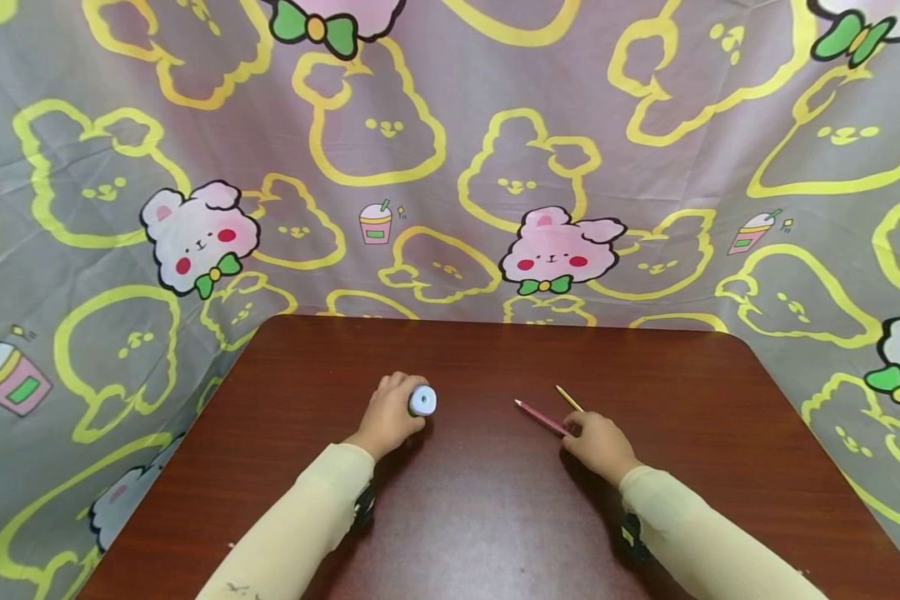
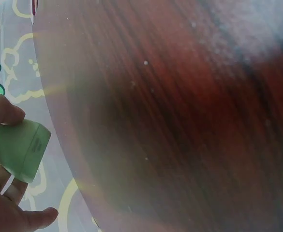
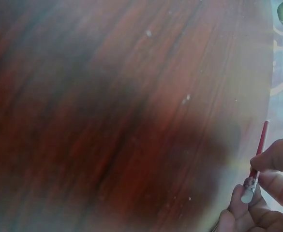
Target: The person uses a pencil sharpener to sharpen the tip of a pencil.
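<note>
My left hand [image 1: 392,417] grips a small pencil sharpener above the left half of the table. Its round pale blue top [image 1: 422,401] has a small dark hole in the middle, and its tapered green body [image 2: 15,147] shows in the left wrist view. On the right, my right hand [image 1: 600,446] pinches a red pencil [image 1: 542,417] near its eraser end, with the tip pointing left toward the sharpener. The white eraser [image 3: 247,195] and metal band stand out in the right wrist view. A yellow pencil [image 1: 568,397] sticks out beyond the right fingers, its rear part hidden by the hand.
The dark brown wooden table [image 1: 465,508] has rounded far corners. A grey curtain [image 1: 450,150] with yellow outlines and cartoon animals hangs behind it and along both sides.
</note>
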`<state>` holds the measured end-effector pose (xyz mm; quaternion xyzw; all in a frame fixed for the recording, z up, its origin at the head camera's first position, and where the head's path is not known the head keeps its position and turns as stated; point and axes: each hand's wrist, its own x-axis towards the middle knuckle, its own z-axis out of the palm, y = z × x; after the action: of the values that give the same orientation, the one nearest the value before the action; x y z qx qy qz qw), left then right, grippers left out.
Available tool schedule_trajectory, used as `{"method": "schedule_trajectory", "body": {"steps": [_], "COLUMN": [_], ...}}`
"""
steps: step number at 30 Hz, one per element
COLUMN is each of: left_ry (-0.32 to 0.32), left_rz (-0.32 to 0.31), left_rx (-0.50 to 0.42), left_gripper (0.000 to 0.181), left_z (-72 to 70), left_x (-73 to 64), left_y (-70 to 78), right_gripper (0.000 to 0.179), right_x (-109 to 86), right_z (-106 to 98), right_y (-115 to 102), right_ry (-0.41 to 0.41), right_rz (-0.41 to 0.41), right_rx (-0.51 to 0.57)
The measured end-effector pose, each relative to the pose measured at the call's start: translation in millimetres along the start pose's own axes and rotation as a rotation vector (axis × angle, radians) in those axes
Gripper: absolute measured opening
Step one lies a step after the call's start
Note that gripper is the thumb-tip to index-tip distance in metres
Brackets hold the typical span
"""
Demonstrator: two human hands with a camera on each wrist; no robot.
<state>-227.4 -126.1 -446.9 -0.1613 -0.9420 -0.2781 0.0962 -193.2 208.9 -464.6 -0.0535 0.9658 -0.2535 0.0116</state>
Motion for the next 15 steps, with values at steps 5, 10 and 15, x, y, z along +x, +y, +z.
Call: {"method": "schedule_trajectory", "body": {"steps": [5, 10, 15], "left_ry": [0.002, -0.015, -0.028], "left_rz": [0.043, 0.082, 0.108], "left_rx": [0.026, 0.052, 0.091], "left_gripper": [0.055, 0.056, 0.058], "left_z": [-2.8, -6.3, -7.2], "left_x": [-1.9, -4.2, -5.0], "left_y": [4.4, 10.0, 13.8], "right_gripper": [0.021, 0.017, 0.015], "right_x": [-2.4, -6.2, -10.7], "right_z": [-1.3, -3.6, -7.1], "right_y": [-0.5, -3.4, -8.6], "right_ry": [0.041, 0.076, 0.085], "right_rz": [-0.019, -0.046, -0.064], "right_rx": [0.016, 0.032, 0.043]}}
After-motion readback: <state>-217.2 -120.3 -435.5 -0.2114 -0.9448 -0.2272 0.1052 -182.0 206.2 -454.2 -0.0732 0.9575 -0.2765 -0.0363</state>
